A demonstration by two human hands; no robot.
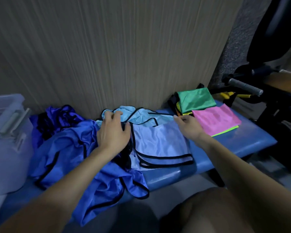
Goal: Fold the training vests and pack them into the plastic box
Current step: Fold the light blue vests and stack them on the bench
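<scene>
Pale blue vest being spread between both hands on the bench.

The pale blue vest (160, 142) is laid flat at 12 o'clock, its long axis near to far. Its left edge is gripped by the left hand (113, 132); a far strap is pinched by the right hand (187, 125). The plastic box (7, 132) stands at 9 o'clock.

sports or gym storage corner, blue padded bench (252, 143) across the middle, wood-grain wall panel (118, 52) at 12 o'clock, exercise machine (265, 68) with taped handle at 2 o'clock, mesh training vests (158, 142) heaped on the bench, clear plastic box (7, 140) at 9 o'clock
</scene>
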